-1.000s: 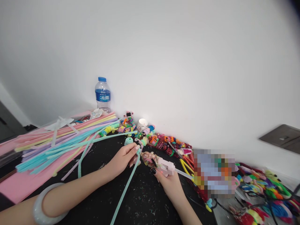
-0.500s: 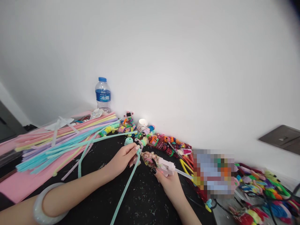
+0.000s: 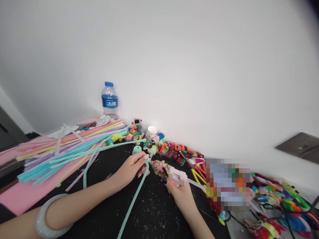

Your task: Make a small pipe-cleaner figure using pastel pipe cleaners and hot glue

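Note:
My left hand [image 3: 130, 169] pinches the top end of a long mint-green pipe cleaner [image 3: 133, 200] that trails down toward me over the black table [image 3: 152, 215]. My right hand [image 3: 179, 193] grips a small pink hot glue gun [image 3: 174, 175]. Its crusted nozzle points left and sits right beside the pinched end of the pipe cleaner. A clear glue stick sticks out of the gun's back to the right. A pale bangle [image 3: 43, 222] circles my left wrist.
A fan of pastel pipe cleaners [image 3: 62, 146] lies on pink sheets at the left. A water bottle [image 3: 109, 100] stands by the wall. Small pipe-cleaner figures [image 3: 159, 146] and a white cup [image 3: 151, 131] line the wall. Bright pipe-cleaner bundles [image 3: 279, 202] pile up at the right.
Almost nothing differs. The glue gun in my right hand has shifted very slightly; my left hand keeps the same pinch.

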Available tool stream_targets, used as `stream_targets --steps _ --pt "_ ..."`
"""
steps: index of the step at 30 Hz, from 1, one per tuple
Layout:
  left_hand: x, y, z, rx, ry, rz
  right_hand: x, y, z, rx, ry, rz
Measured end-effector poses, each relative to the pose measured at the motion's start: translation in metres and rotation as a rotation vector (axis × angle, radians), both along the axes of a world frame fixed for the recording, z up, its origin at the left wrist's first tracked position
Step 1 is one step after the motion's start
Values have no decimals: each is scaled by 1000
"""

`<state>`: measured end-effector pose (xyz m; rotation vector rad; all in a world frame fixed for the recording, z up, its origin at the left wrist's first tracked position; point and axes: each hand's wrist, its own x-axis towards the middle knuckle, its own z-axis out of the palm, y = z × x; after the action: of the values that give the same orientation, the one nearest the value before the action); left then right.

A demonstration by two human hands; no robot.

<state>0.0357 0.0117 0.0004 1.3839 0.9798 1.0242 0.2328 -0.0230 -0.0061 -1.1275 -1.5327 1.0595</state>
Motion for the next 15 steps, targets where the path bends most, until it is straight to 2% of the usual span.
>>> stream_targets --steps 15 --pt "0 1 -2 6 -9 -27 0 0 3 11 2 -1"
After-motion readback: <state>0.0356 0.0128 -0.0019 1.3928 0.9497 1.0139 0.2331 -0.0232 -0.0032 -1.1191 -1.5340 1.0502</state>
